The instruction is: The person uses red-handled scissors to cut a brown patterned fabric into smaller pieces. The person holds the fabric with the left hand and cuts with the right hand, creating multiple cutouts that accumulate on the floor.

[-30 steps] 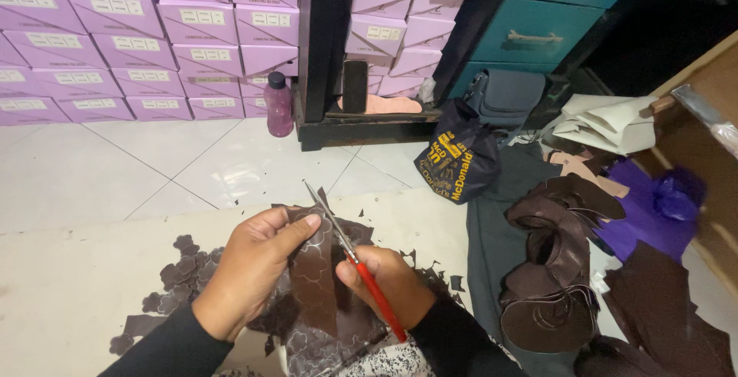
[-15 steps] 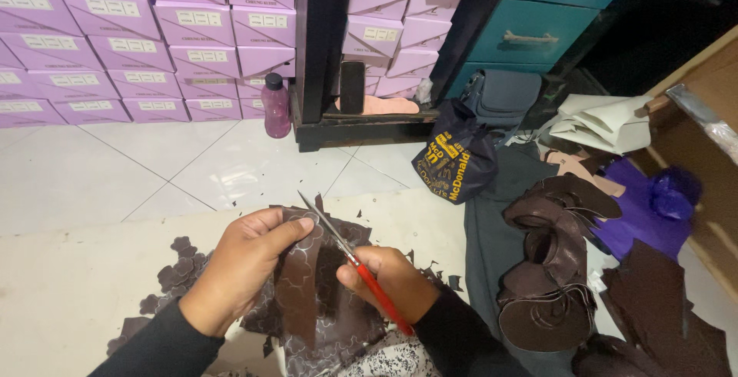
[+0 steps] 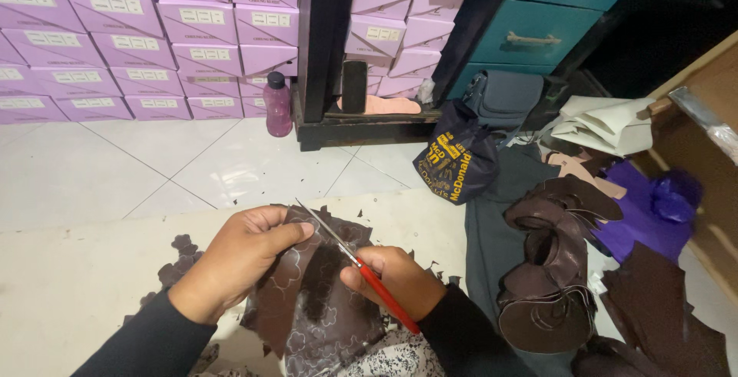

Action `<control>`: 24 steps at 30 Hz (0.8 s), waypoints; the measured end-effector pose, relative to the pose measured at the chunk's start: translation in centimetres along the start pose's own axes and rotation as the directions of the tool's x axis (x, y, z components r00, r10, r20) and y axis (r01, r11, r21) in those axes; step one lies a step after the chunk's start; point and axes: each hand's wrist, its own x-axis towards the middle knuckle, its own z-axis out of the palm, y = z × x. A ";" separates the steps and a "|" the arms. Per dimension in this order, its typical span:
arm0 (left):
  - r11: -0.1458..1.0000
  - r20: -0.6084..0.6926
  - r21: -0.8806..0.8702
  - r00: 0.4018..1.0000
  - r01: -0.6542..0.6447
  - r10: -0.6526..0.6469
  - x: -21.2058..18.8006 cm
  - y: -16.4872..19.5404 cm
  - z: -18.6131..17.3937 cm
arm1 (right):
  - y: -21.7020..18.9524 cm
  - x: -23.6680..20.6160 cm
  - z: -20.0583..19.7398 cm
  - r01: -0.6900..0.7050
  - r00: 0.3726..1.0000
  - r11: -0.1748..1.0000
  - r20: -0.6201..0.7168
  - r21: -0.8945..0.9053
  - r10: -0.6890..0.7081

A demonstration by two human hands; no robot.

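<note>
My left hand (image 3: 238, 258) pinches the upper edge of a dark brown leather sheet (image 3: 315, 308) marked with pale outlined shapes, lifting it over my lap. In my right hand (image 3: 396, 277) I grip red-handled scissors (image 3: 361, 269); their thin metal blades point up and left, with the tips close to my left thumb at the sheet's top edge. Both sleeves are black. Small brown offcuts (image 3: 181, 258) lie on the floor just left of the sheet.
Stacked lilac boxes (image 3: 146, 31) line the back wall. A pink bottle (image 3: 277, 104) stands by a black post. A dark printed bag (image 3: 453, 162), a grey pouch (image 3: 503, 96) and a teal drawer unit (image 3: 538, 31) sit right. Cut brown leather pieces (image 3: 550, 269) and purple material (image 3: 653, 208) lie right.
The leather sheet has turned and dropped a little in my left hand, showing more of its marked face. The scissors stay at its top edge, shifted slightly.
</note>
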 end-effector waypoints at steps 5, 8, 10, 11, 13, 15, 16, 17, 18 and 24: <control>0.999 0.008 0.010 0.999 -0.049 0.049 -0.2 0.1 0.1 | 0.1 0.1 -0.1 0.010 1.000 1.000 0.027 0.026 -0.011; 1.000 -0.011 0.008 1.000 -0.012 0.012 -0.4 0.3 0.4 | 0.1 0.2 -0.1 0.023 1.000 1.000 0.020 0.001 -0.023; 0.999 -0.021 0.038 1.000 -0.021 0.022 -0.5 0.5 0.4 | 0.0 0.2 -0.1 0.043 0.999 0.999 0.017 -0.018 -0.043; 0.998 -0.026 0.054 0.999 -0.026 0.027 -0.4 0.4 0.3 | 0.0 0.2 -0.1 0.052 0.998 0.999 0.021 -0.016 -0.052; 0.989 -0.050 0.149 0.999 0.021 -0.014 -0.2 0.4 -0.2 | -0.1 0.0 -0.1 0.034 0.999 0.999 0.019 -0.001 -0.034; 0.971 -0.072 0.236 0.996 -0.028 0.047 0.3 -0.1 -0.5 | -0.3 0.0 0.1 -0.020 1.000 0.999 0.011 0.025 0.020; 0.955 -0.077 0.278 0.989 -0.101 0.127 0.8 -0.5 -0.6 | -0.5 0.1 0.2 -0.042 0.999 0.999 -0.013 0.013 0.042; 0.932 -0.079 0.318 0.975 -0.172 0.206 1.3 -0.9 -0.8 | -0.7 0.3 0.3 -0.066 0.997 0.998 -0.037 0.002 0.066; 0.867 -0.134 0.439 0.937 -0.236 0.323 1.9 -1.4 -0.9 | -0.9 0.5 0.5 -0.089 0.994 0.996 -0.059 -0.010 0.088; 0.675 -0.132 0.735 0.960 -0.072 0.245 4.3 -4.2 -1.1 | -1.4 1.3 1.8 -0.121 0.934 0.944 -0.357 -0.308 0.003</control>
